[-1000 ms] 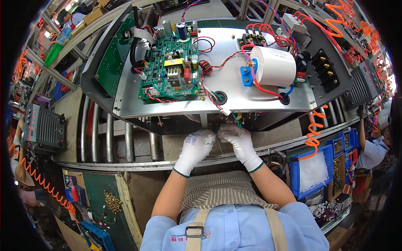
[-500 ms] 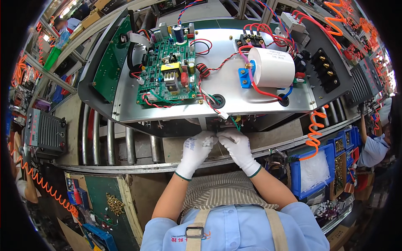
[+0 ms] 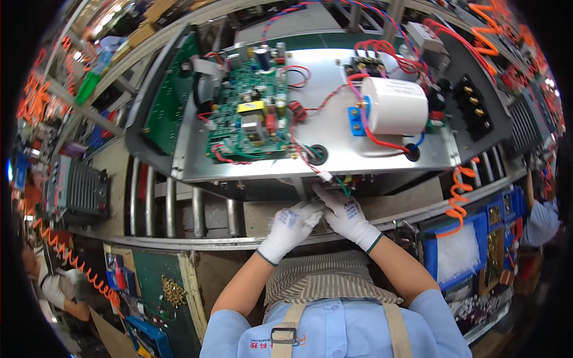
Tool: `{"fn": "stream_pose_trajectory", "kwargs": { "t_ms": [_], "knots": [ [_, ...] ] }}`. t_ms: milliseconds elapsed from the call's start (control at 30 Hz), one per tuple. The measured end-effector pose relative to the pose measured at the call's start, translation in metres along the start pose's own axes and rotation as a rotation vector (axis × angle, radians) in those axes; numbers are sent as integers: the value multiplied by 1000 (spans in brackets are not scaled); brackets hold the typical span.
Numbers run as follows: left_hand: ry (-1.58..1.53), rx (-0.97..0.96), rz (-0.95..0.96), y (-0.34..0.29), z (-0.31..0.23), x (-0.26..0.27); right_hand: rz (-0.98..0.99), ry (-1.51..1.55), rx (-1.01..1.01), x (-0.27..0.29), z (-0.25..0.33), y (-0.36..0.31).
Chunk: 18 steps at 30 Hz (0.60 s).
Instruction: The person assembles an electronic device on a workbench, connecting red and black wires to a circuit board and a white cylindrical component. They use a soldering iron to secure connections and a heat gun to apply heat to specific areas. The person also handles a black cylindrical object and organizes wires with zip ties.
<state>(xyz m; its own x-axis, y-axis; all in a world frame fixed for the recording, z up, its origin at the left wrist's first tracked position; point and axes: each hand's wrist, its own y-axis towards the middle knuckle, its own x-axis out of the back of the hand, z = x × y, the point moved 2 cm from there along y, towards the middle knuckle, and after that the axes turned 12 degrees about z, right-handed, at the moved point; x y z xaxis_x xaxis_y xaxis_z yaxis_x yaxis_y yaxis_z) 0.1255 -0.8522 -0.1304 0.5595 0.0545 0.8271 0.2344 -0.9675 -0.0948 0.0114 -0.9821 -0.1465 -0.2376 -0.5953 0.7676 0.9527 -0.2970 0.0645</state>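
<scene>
The metal chassis is carried above the roller conveyor. Just in front of the chassis, the left hand is held with fingers bent, beside the right hand, whose fingers are pointed toward the chassis's lower front; green wires are hung near them. Whether anything is gripped cannot be told in this blurred view.

White cylinder, green board and silver plate at upper centre; white gloves with blue print, green-edged, mid-frame; light-blue shirt and beige-and-dark striped apron below; orange coil at right.
</scene>
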Motion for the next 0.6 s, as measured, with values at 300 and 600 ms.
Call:
{"fn": "stream_pose_trajectory", "kwargs": {
  "t_ms": [300, 600],
  "knots": [
    [-1, 157, -287, 38, -21, -16, -158, -242, 129, -38, -41, 17],
    [-353, 113, -309, -1, 10, -28, -254, 93, 66, -30, -17, 3]
  ]
}}
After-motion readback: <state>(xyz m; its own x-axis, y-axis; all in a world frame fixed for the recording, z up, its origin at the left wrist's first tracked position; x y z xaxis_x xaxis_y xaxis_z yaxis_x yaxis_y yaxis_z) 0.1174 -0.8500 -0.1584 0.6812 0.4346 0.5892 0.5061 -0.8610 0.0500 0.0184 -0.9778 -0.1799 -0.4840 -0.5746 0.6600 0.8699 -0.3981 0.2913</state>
